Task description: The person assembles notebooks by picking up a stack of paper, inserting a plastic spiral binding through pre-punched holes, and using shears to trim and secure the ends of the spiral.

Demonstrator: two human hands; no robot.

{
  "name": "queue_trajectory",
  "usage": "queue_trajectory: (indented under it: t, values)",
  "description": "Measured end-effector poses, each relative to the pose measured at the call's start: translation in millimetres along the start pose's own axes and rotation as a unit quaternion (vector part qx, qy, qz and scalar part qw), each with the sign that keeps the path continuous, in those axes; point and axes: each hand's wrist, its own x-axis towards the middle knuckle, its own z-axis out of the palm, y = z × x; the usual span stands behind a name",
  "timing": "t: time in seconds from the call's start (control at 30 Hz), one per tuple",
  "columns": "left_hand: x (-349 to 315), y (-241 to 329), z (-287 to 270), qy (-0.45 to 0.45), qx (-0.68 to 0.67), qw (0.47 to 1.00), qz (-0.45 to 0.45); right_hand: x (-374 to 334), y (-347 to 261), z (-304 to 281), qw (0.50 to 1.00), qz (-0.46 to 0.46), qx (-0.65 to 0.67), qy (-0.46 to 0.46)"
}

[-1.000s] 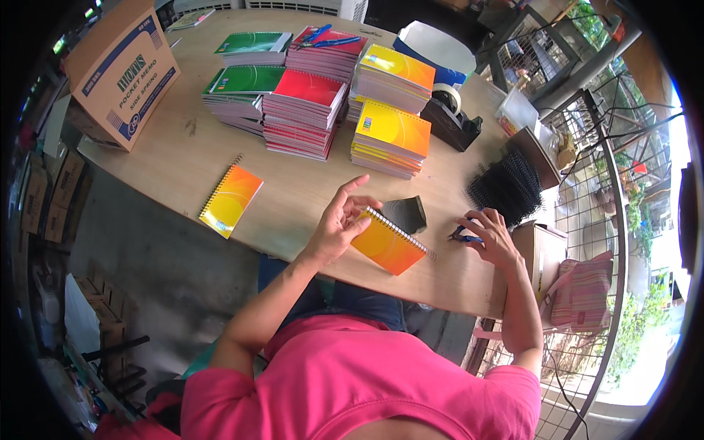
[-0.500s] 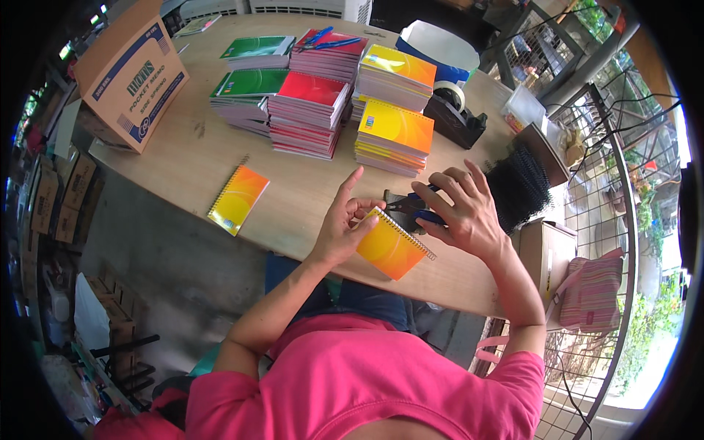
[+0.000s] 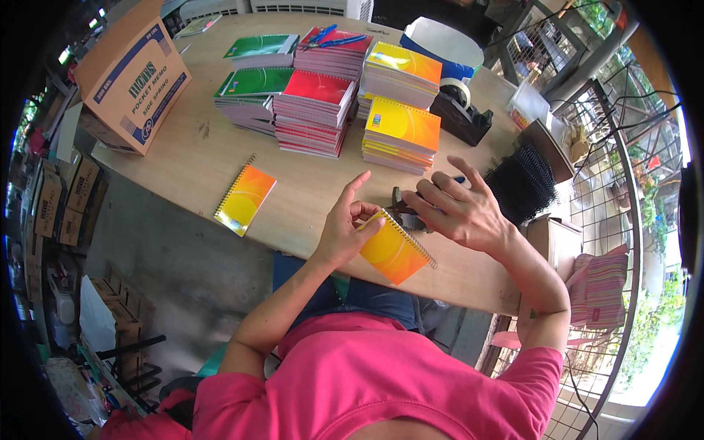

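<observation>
My left hand (image 3: 342, 233) pinches a small yellow-orange spiral notebook (image 3: 396, 255) by its upper corner, thumb on the cover and index finger raised. A coil runs along the notebook's upper right edge, and its loose end sticks out past the lower corner. My right hand (image 3: 469, 213) is curled around pliers (image 3: 402, 208), whose dark jaws are by the coil's upper end; the hand mostly hides their handles. A greyish metal piece (image 3: 397, 196) shows behind the jaws, partly hidden. Another yellow-orange notebook (image 3: 247, 199) lies at the table's near left edge, its coil end sticking out.
Stacks of green (image 3: 254, 82), red (image 3: 317, 86) and yellow notebooks (image 3: 402, 123) stand across the table (image 3: 176, 161). Blue-handled tools (image 3: 334, 40) lie on a red stack. Right of them are a tape dispenser (image 3: 462, 117) and black coils (image 3: 522, 183). A cardboard box (image 3: 136, 81) stands left.
My right hand has turned and its fingers have curled in more, covering the pliers' blue handles. The notebook stays in my left hand at nearly the same place. The whole view has shifted slightly.
</observation>
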Motion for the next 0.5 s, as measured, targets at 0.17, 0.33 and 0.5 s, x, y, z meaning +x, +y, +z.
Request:
queue_trajectory:
  t: [0.17,0.33,0.5]
  values:
    - [-9.5,-1.1,1.8,0.043,0.014,0.998,0.042,-4.5,-9.3,-4.1,0.944,0.183,0.249,-0.118]
    - [-15.2,21.3,-16.7,0.063,0.225,0.966,0.109,-11.7,-23.6,6.8,0.873,0.307,0.376,-0.049]
    - [14.0,103.2,-117.6,-0.005,0.636,0.755,0.159,-23.4,-9.9,1.0,0.875,0.362,0.322,-0.008]
